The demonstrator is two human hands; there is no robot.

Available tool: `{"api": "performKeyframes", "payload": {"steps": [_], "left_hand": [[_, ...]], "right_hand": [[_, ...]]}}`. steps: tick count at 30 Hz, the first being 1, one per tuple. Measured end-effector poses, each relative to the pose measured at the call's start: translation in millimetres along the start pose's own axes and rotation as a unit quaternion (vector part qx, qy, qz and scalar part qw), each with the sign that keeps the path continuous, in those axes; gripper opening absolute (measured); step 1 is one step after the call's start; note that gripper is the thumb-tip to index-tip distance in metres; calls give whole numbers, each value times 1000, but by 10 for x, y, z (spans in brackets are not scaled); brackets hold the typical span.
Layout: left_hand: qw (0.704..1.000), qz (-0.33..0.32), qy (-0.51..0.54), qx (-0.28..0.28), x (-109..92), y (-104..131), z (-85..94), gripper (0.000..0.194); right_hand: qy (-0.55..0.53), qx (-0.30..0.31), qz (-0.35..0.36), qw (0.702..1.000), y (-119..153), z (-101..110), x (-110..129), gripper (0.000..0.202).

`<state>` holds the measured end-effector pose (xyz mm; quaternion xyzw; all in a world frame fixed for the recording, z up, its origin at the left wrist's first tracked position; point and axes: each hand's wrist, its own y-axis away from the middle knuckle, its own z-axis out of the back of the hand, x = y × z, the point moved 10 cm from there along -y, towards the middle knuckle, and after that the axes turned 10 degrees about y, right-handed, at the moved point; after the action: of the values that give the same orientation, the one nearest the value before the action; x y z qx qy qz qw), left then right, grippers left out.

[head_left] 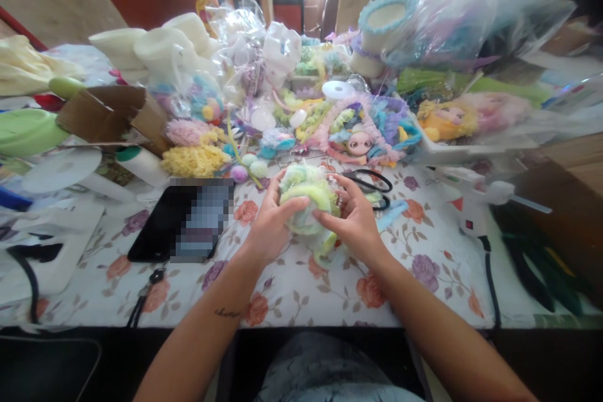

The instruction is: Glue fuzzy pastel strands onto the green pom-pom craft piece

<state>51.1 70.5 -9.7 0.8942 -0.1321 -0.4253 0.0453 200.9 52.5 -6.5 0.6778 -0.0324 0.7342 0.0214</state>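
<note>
Both my hands are wrapped round a pale green, fuzzy craft piece (308, 191) above the flowered tablecloth. On its left side is my left hand (273, 220), the thumb pressed to the front. My right hand (353, 217) grips the other side, its thumb also on the front. A yellow-green fuzzy strip (325, 250) hangs from the piece toward the cloth. Black-handled scissors (374, 183) lie just beyond my right hand, partly hidden by it. Near them rests a light blue strip (393, 215). The far side of the piece is hidden.
A phone (155, 223) with a strap lies left. A glue gun (475, 201) stands right. Behind are yellow fluffy trim (195, 160), a doll face (360, 143), a cardboard box (110, 113), a white tray (475, 154) with dolls, and plastic bags (480, 6).
</note>
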Motion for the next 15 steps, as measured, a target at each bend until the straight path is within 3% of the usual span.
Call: {"api": "performKeyframes", "payload": {"steps": [7, 9, 13, 15], "left_hand": [[1000, 23, -7, -9, 16, 20, -6, 105], [1000, 22, 2, -16, 26, 9, 5, 99], [999, 8, 38, 1, 44, -34, -21, 70], [1000, 16, 13, 15, 92, -44, -27, 77]], "right_hand": [[-23, 17, -8, 1000, -30, -9, -50, 78], [-27, 18, -12, 999, -27, -20, -49, 77], [-21, 11, -33, 999, -27, 13, -76, 74], [-13, 8, -50, 999, -28, 35, -108, 75]]}}
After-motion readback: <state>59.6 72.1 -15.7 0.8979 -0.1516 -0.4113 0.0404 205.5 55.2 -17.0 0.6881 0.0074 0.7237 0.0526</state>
